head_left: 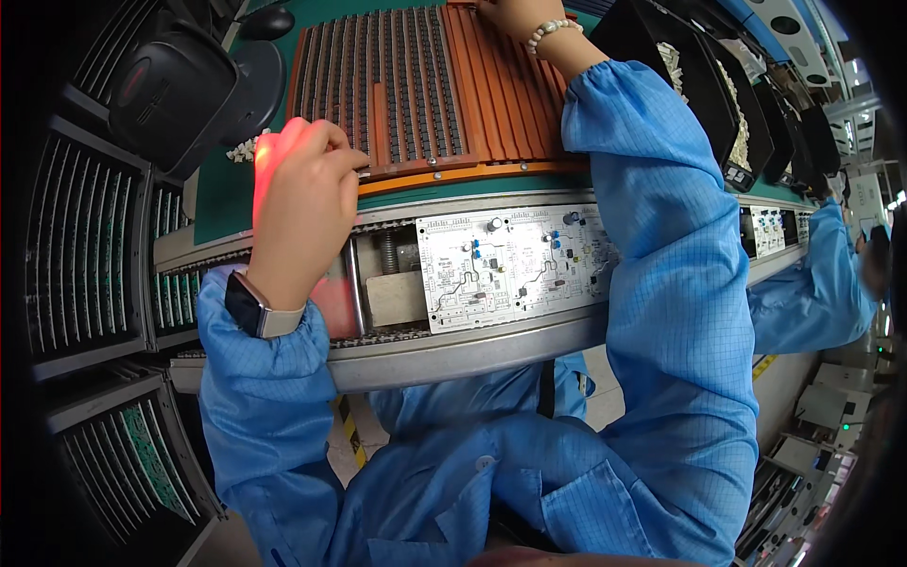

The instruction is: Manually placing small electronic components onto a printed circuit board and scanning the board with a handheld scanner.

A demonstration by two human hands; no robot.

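A reddish-brown slotted tray (515, 113) lies on the green bench top, with rows of small black parts (416, 85) in its left and middle slots. At the tray's near left corner is my left hand (307, 180), its fingers closed in a pinch. Whatever the fingertips hold is too small to make out. Red light falls over the back of this hand. My right hand (524, 17) reaches to the far edge of the tray and touches it there. The top of the picture cuts off most of its fingers. A white circuit board (515, 269) with several mounted components sits on the conveyor in front of me.
The conveyor's metal front rail (472, 350) runs between me and the bench. A black scanner on a stand (175, 94) rises at the left, near racks of boards (80, 236). Black bins (732, 94) with pale parts stand at the right. A person in a blue sleeve (817, 283) works farther right.
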